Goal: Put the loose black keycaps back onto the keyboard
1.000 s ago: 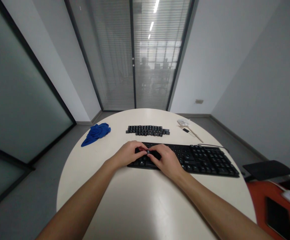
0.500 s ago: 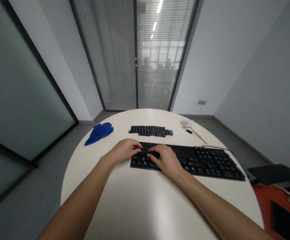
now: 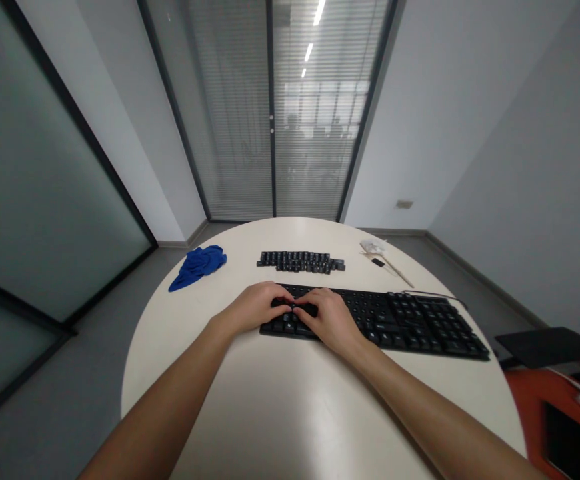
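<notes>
A black computer keyboard lies across the round table in front of me. Part of its upper left shows bare key sockets, while the number pad and bottom row still carry keycaps. Over the left part of the keyboard, my left hand curves in with thumb and index finger brought together. My right hand comes from the other side, its thumb and forefinger closed in a pinch. The fingertips of both hands meet at one spot among the keys; whatever small thing is between them is hidden. Loose black keycaps stand in rows behind the keyboard.
A crumpled blue cloth rests at the table's left edge. To the back right are a brush-like stick and a small black piece. The white table has a curved rim. A red chair seat holds a dark phone-like slab.
My left hand has shifted right along the keyboard, and its fingertips now meet those of my right hand. The right hand has stayed nearly still.
</notes>
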{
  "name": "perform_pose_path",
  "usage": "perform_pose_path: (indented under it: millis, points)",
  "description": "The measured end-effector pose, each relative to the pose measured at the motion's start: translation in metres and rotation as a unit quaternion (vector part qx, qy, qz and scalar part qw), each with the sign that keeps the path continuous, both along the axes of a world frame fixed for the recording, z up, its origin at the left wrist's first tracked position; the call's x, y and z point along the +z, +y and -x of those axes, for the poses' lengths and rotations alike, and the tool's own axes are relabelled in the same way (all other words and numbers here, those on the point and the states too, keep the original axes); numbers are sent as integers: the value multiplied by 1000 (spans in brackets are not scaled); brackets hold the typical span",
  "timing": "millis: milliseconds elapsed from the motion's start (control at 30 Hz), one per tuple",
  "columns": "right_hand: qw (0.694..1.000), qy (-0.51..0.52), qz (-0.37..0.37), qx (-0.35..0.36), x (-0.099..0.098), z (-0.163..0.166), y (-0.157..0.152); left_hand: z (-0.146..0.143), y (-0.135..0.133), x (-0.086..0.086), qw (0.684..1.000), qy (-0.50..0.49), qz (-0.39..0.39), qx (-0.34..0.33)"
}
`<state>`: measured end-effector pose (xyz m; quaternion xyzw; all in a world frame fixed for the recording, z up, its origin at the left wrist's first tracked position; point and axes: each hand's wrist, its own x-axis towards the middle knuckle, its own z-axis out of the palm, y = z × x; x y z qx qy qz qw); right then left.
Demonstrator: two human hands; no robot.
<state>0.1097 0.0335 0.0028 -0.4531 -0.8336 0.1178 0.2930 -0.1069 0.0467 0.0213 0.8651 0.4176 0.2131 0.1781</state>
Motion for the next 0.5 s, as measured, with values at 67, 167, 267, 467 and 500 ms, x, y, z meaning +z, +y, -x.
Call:
perform_pose_path:
  millis: [67,167,267,467,500]
  points:
    - [1000,7,3,1,0,0,-1,-2,-1,1,1000,3,-1,2]
    - [1000,14,8,4,1,0,-3,-3,-2,2,1000,8,-3,6]
    - [1000,16,11,10,1,-1,-4,-2,-2,2,1000,12,-6,6]
    - [1000,23,10,18,-5,-3,-2,-3,-4,3,999,32,-23,5]
    - [1000,23,10,16,-6,-3,-1,-4,-4,2,999,35,-26,4]
